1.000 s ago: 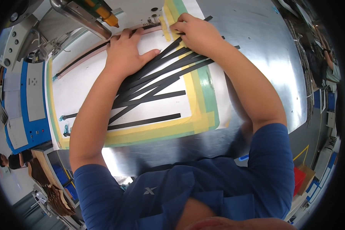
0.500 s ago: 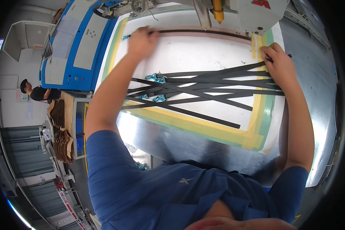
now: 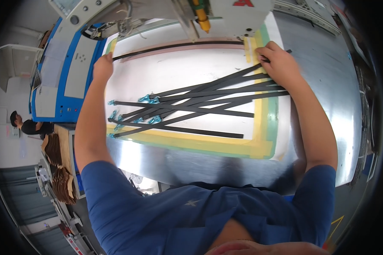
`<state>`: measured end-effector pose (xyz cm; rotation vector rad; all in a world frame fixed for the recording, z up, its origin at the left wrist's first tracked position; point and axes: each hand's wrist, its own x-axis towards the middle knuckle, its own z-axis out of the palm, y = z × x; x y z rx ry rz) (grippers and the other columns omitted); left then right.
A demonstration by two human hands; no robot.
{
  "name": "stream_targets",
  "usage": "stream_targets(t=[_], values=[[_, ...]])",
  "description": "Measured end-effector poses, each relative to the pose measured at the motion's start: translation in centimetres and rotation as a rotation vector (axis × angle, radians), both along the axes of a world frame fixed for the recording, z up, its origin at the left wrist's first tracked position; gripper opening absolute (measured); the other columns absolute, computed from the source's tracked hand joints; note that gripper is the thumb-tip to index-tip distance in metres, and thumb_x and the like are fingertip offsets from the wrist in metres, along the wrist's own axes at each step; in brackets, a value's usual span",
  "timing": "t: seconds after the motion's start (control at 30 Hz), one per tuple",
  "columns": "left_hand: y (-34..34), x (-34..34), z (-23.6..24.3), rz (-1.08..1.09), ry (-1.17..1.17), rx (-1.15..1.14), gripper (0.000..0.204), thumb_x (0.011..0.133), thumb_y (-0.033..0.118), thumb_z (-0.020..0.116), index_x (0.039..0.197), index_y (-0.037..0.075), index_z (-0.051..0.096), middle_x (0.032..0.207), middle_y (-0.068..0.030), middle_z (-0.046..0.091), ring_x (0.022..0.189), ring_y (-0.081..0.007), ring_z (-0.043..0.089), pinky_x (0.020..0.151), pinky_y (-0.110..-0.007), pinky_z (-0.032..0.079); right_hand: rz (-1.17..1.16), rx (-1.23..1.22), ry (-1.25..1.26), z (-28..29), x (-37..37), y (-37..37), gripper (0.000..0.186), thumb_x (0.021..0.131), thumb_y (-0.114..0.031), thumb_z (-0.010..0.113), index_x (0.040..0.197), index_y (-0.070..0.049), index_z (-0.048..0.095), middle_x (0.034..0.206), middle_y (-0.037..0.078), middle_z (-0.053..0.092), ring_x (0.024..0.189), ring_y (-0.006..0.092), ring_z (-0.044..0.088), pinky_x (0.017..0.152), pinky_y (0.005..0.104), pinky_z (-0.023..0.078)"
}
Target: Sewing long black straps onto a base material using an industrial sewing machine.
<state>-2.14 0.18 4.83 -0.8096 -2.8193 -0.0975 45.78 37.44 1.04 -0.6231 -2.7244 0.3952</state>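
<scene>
A long black strap (image 3: 178,46) lies along a pinkish strip (image 3: 144,55) at the far side of the white work surface. My left hand (image 3: 103,68) is closed around its left end, which the fingers hide. On the right, my right hand (image 3: 279,63) grips another black strap (image 3: 238,73) close to its end, and a short tip sticks out past the knuckles. That strap slants down to the left across a loose pile of several black straps (image 3: 208,112). Shiny blue wrapping (image 3: 149,99) covers the left ends of several straps in the pile.
A machine head with a yellow nozzle (image 3: 203,21) hangs over the far edge. Yellow and green tape (image 3: 264,127) frames the white surface on a metal table (image 3: 315,55). A blue cabinet (image 3: 64,93) stands at left, with a co-worker (image 3: 27,125) beyond it.
My left hand has moved left to the end of the far strap. My right hand keeps its hold. The whole view has shifted somewhat.
</scene>
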Motion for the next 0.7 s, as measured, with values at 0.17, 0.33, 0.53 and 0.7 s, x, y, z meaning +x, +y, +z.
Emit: stream_targets(t=[0.17,0.33,0.53,0.7], values=[[-7.9,2.3,3.0,-0.126,0.031,0.240,0.058,0.112,0.046,0.047,0.093,-0.005,0.067,0.084,-0.0253,0.068,0.078,-0.0412,0.065,0.077,-0.049,0.050,-0.015,-0.029,0.004,0.7,0.2,-0.5,0.032,0.097,-0.026,0.068,0.125,-0.010,0.067,0.116,0.011,0.066,0.104,0.0351,0.069,0.088,0.0456,0.058],[-17.8,8.5,5.1,0.018,-0.224,0.342,0.048,0.113,0.036,0.051,0.081,0.000,0.054,0.066,-0.0023,0.045,0.066,-0.0121,0.039,0.060,-0.035,0.035,0.016,-0.188,-0.074,3.0,0.6,-2.2,0.038,0.096,-0.025,0.071,0.129,-0.008,0.061,0.124,0.014,0.066,0.114,0.0347,0.068,0.095,0.0449,0.056],[-24.1,17.4,3.7,0.276,-0.514,0.628,0.044,0.113,0.038,0.054,0.081,0.009,0.062,0.063,0.0091,0.041,0.053,-0.0018,0.034,0.048,-0.025,0.024,0.133,-0.156,-0.046,4.7,-0.6,-5.1,0.031,0.096,-0.011,0.070,0.125,-0.006,0.061,0.117,0.016,0.065,0.110,0.0363,0.066,0.095,0.0443,0.054],[-28.6,19.9,2.6,0.315,-0.622,0.713,0.043,0.112,0.039,0.055,0.083,0.009,0.063,0.063,0.0080,0.042,0.049,-0.0033,0.036,0.046,-0.023,0.026,0.221,0.123,-0.032,3.6,-4.2,-7.1,0.026,0.090,0.002,0.065,0.115,-0.002,0.064,0.115,0.015,0.063,0.109,0.0373,0.066,0.092,0.0441,0.056]])
